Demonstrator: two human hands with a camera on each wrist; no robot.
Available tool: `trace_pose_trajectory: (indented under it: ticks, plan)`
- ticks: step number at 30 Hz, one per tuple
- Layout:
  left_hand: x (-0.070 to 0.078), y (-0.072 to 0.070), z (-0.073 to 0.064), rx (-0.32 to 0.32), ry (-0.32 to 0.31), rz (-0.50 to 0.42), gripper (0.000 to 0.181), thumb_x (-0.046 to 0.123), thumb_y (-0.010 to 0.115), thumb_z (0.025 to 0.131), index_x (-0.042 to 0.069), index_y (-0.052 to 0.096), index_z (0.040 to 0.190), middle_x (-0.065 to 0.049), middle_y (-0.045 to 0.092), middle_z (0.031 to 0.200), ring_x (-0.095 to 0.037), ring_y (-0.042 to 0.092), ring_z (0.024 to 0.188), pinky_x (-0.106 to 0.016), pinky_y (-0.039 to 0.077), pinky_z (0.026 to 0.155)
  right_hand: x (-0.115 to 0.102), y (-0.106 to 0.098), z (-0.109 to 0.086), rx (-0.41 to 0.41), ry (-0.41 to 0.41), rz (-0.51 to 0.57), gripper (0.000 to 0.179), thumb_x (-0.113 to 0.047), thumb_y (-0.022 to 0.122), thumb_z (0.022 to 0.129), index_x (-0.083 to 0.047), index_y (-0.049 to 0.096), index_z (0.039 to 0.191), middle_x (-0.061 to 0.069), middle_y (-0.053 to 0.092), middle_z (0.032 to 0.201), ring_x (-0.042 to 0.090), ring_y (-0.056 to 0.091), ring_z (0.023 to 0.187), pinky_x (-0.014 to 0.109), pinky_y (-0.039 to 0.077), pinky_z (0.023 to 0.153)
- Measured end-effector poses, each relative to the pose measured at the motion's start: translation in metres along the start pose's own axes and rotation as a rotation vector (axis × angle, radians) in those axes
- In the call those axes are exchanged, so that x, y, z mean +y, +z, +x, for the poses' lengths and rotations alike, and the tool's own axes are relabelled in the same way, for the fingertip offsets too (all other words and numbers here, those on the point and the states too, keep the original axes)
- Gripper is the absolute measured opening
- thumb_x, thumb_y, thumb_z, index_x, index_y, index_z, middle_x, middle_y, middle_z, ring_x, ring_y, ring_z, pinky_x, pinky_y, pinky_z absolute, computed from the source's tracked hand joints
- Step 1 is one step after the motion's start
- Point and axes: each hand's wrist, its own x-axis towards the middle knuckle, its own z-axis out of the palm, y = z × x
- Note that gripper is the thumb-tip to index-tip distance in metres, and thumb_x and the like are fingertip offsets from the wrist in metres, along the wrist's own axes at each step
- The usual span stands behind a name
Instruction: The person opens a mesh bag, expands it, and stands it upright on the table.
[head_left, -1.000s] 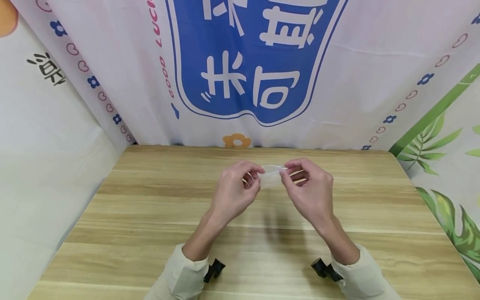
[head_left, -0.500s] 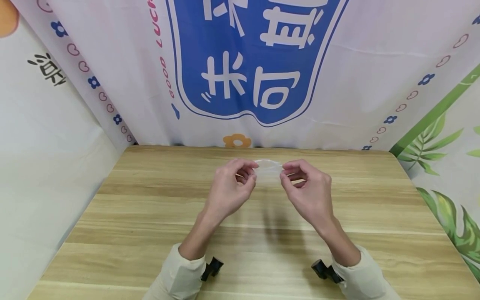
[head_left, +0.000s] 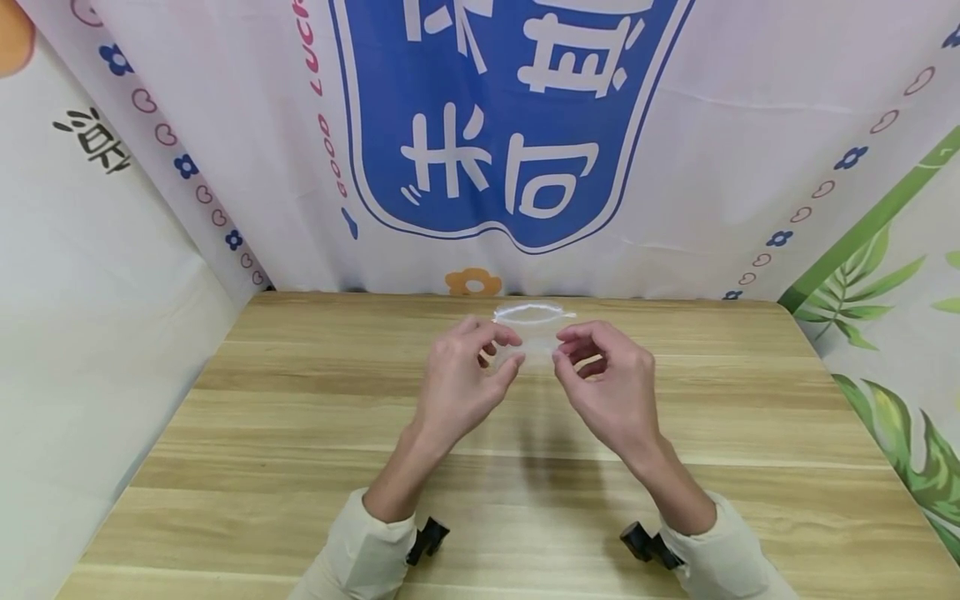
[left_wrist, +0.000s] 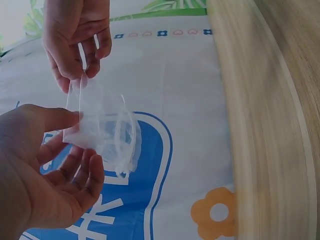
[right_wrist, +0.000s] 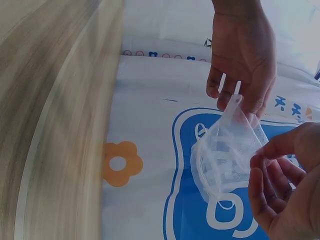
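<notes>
A small white see-through mesh drawstring bag [right_wrist: 225, 155] is stretched between both hands above the far half of the table. Its cord-edged mouth [head_left: 528, 313] faces away from me, and loose cord loops show at its sides in the right wrist view. My left hand [head_left: 461, 379] holds one side of the bag's lower end, its thumb lying on the mesh in the left wrist view. The right hand [head_left: 618, 387] pinches the opposite edge between thumb and fingers. Some fingertips are hidden behind the mesh.
A wooden table [head_left: 300, 467] lies under both hands. Behind it hangs a white cloth with a blue printed panel [head_left: 487, 192]. Patterned sheets close off the left and right sides. Black wrist mounts [head_left: 429, 540] stick out inward at the sleeves.
The hands have shifted their hold from near the corded mouth to the bag's lower end. More of the bag now extends beyond the fingers, toward the back of the table.
</notes>
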Motion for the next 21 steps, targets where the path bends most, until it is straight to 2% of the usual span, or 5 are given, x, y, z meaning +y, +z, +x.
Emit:
trace_pose_trajectory:
  ticks: [6,10,17,21]
  plan:
    - [0.0021,0.0001,-0.0004,-0.022,0.000,-0.049,0.004,0.007,0.080,0.095,0.004,0.079,0.096,-0.006,0.075,0.085,-0.014,0.069,0.072,-0.021,0.060,0.063,-0.0005,0.0036,-0.0016,-0.024,0.027,-0.024,0.027,-0.002,0.086,0.086,0.000,0.075,0.111,0.009,0.075,0.093,0.018,0.074,0.078,0.021,0.062,0.062]
    - [0.0019,0.0009,-0.0003,0.007,-0.015,-0.063,0.003,0.005,0.080,0.094,0.003,0.079,0.095,-0.007,0.075,0.085,-0.015,0.069,0.071,-0.021,0.060,0.064,-0.0008,0.0053,-0.0031,-0.059,0.019,-0.043,0.030,0.001,0.086,0.084,-0.003,0.075,0.111,0.009,0.075,0.095,0.016,0.073,0.078,0.026,0.064,0.063]
    - [0.0000,0.0004,0.0007,0.076,-0.026,-0.055,0.003,0.003,0.081,0.092,0.002,0.079,0.094,-0.008,0.074,0.082,-0.017,0.069,0.069,-0.024,0.060,0.064,-0.0031,0.0058,-0.0048,-0.127,0.024,-0.072,0.034,0.005,0.087,0.081,-0.004,0.075,0.111,0.009,0.075,0.097,0.014,0.071,0.075,0.029,0.064,0.064]
    - [-0.0003,0.0012,0.0002,0.068,-0.002,-0.023,0.004,0.002,0.082,0.091,0.003,0.079,0.094,-0.008,0.074,0.082,-0.016,0.068,0.068,-0.024,0.060,0.064,-0.0037,0.0052,-0.0044,-0.124,0.022,-0.102,0.032,-0.002,0.090,0.083,-0.004,0.075,0.112,0.008,0.075,0.097,0.016,0.072,0.078,0.033,0.064,0.065]
